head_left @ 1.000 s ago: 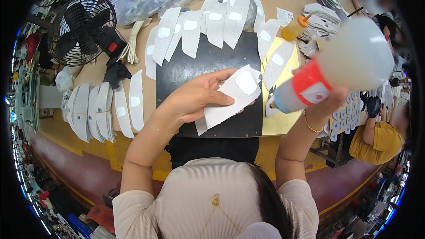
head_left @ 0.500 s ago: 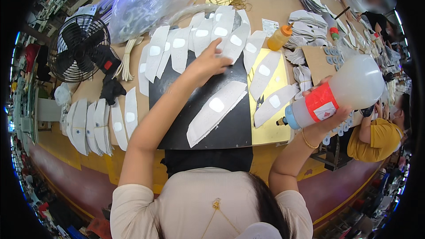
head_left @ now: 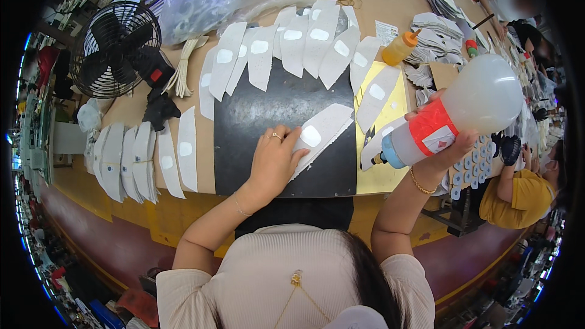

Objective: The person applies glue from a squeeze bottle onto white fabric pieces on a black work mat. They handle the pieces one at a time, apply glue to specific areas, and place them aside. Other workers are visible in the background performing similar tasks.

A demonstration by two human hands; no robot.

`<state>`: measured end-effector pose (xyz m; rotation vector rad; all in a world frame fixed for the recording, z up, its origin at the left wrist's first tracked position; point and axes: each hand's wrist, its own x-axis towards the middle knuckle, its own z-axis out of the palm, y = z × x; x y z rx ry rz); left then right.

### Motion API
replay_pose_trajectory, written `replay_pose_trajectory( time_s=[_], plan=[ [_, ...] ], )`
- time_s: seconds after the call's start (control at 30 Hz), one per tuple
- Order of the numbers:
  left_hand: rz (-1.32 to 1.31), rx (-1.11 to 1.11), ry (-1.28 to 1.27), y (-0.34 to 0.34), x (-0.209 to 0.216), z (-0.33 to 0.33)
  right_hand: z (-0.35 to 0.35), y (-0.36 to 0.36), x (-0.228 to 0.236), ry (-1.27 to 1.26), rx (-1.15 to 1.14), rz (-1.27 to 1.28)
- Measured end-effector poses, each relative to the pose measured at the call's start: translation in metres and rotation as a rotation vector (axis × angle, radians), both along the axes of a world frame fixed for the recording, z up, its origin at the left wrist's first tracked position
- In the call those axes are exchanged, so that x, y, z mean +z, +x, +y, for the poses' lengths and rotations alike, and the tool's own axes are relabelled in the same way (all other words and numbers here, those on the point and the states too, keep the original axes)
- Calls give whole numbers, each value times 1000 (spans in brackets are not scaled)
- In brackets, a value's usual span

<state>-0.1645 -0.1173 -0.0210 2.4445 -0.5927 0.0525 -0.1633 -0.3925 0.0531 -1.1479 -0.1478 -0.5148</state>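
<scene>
A pale, pointed fabric piece [head_left: 326, 123] with a white rounded patch lies slanted on a black mat [head_left: 244, 170]. My left hand [head_left: 273, 161] is over its lower end, thumb and fingers closed about its edges. My right hand [head_left: 458, 141] grips a large squeeze bottle [head_left: 490, 94], translucent white with a red band. The bottle is tilted, its blue cap and dark nozzle pointing down to the left, above another patched fabric piece on a yellow sheet [head_left: 385, 176]. Several similar patched pieces [head_left: 261, 61] fan out along the mat's far edge.
At the left stand a black fan [head_left: 116, 49] and bundles of fabric pieces [head_left: 141, 161]. A clear plastic bag [head_left: 201, 0] lies at the back. An amber bottle [head_left: 400, 49] stands beyond the yellow sheet. Farther right, a person in a yellow shirt [head_left: 515, 198] sits by the table.
My left hand has come back from the far row of pieces to the piece on the mat and closed on its lower end. The right hand still holds the bottle, tilted much as before.
</scene>
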Motion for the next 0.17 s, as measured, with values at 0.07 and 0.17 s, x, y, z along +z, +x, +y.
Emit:
replay_pose_trajectory(
  time_s=[0.07, 0.17],
  plan=[
    [-70, 7, -22, -4, 0, -2, -1, -1, 0, -10, -6, -1],
    [30, 9, -37, 1, -3, 0, -2, -2, 0, -21, 9, -11]
  ],
)
